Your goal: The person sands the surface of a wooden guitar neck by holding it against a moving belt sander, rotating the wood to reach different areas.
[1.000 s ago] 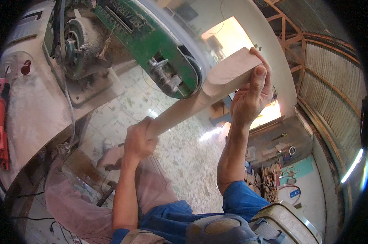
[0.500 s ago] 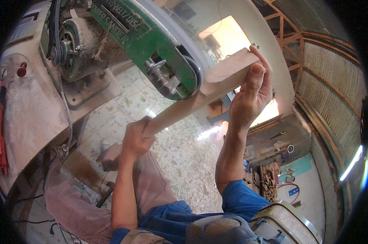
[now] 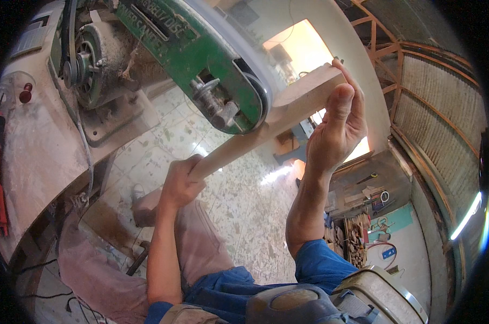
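A wooden piece [image 3: 236,148] is touching the rounded nose of a green belt sander [image 3: 204,59] as the left hand [image 3: 180,182] is gripping the wood's lower end, the right hand [image 3: 336,129] clasping the upper.

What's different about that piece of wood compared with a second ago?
The piece of wood has rolled slightly: the broad face near its right end now looks narrower, turned more away from the camera. The right hand has turned a little too. Nothing was let go: that hand and the left hand stay at its ends, and the wood remains by the green sander's rounded end.
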### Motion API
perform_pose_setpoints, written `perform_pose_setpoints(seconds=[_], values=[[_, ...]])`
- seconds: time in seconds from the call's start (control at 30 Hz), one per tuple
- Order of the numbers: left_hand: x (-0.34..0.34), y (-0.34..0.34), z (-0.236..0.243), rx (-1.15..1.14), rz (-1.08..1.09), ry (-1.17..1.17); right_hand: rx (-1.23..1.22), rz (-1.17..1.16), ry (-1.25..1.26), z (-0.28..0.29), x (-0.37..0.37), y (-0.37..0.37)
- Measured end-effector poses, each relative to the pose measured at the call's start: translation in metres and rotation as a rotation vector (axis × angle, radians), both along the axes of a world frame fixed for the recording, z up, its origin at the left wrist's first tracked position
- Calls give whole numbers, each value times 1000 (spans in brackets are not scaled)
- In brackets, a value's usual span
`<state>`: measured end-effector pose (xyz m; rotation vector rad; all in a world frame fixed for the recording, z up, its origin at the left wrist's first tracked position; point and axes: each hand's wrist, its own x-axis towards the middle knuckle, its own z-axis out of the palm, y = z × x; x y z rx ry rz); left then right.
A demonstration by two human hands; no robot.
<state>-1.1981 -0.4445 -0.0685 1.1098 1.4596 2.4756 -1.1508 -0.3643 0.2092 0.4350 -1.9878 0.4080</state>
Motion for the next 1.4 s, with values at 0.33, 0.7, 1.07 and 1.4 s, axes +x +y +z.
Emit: perform_pose_setpoints(seconds=[0.33,0.7,1.07,1.4], values=[[1,5,-4,13,-119,-60,25,-153,20,-4,-1,-10],[0,11,-8,16,-291,-83,171,-146,61,2,-6,6],[11,18,-10,89,-553,-265,219,-262,50,8,-4,2],[19,20,-11,28,-552,-340,294,-375,97,7,-1,-2]])
